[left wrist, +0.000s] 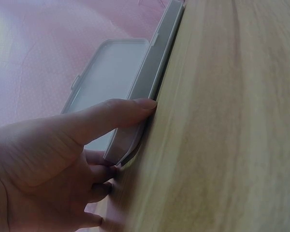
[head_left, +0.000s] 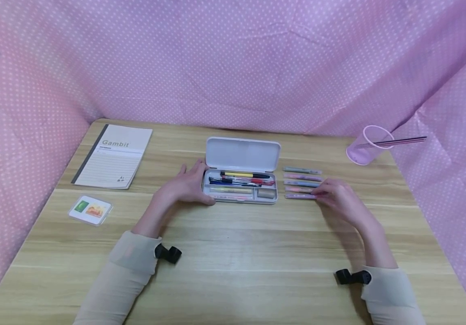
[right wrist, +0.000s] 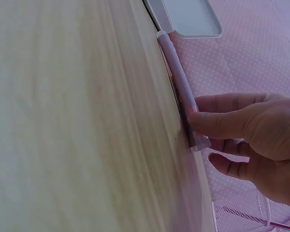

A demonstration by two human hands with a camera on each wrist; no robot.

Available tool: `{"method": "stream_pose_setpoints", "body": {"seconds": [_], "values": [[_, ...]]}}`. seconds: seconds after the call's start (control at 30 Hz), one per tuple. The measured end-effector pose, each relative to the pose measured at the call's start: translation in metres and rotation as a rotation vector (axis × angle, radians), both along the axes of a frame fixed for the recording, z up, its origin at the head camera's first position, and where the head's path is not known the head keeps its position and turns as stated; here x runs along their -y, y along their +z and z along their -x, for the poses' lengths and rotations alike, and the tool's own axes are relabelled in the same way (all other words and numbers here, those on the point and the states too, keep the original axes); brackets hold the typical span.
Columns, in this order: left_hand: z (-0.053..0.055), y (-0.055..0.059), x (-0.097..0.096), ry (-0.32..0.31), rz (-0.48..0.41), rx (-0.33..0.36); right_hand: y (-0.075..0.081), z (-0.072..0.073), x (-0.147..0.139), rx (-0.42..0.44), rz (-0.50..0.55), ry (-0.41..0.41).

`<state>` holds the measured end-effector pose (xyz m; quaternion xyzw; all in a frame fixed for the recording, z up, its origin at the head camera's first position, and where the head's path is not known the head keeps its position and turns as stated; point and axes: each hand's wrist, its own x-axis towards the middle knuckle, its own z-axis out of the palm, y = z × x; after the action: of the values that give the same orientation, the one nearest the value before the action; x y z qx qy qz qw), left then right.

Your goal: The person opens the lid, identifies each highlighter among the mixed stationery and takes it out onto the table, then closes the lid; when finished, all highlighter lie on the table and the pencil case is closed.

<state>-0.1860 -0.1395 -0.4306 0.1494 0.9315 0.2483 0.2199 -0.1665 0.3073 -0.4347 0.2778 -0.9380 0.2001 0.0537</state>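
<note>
An open white pencil case (head_left: 241, 201) lies at the middle of the table with its lid raised at the back. My left hand (head_left: 188, 184) holds its left end, the thumb on the front wall and the fingers round the far side. Inside lie several pens (head_left: 241, 181) and a small grey-brown block (head_left: 266, 193). Right of the case, several pastel markers (head_left: 302, 177) lie in a row. My right hand (head_left: 340, 198) pinches the right end of the nearest one, a purple marker (right wrist: 178, 67), between thumb and fingers. Whether it touches the table is unclear.
A notebook (head_left: 115, 155) lies at the back left, with a small clear-edged card (head_left: 90, 210) in front of it. At the back right a pink mesh cup (head_left: 360, 153) stands tilted in view, holding thin dark sticks (head_left: 407, 141). A pink dotted cloth (head_left: 233, 67) hangs behind the table.
</note>
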Motion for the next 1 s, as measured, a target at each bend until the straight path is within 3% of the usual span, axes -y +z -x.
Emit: {"method": "stream_pose_setpoints", "body": {"seconds": [0.4,0.6,1.0], "values": [[-0.0002,0.0013,-0.0004,0.003,0.003,0.008,0.0005,-0.0001,0.003,-0.004,-0.047,-0.001],[-0.0003,0.0018,-0.0007,0.001,0.006,0.006,0.0,0.0,0.0038,0.025,-0.044,-0.02],[-0.0004,0.0023,-0.0009,0.001,0.002,0.01,-0.0011,-0.0003,0.0045,0.003,-0.033,-0.022]]}}
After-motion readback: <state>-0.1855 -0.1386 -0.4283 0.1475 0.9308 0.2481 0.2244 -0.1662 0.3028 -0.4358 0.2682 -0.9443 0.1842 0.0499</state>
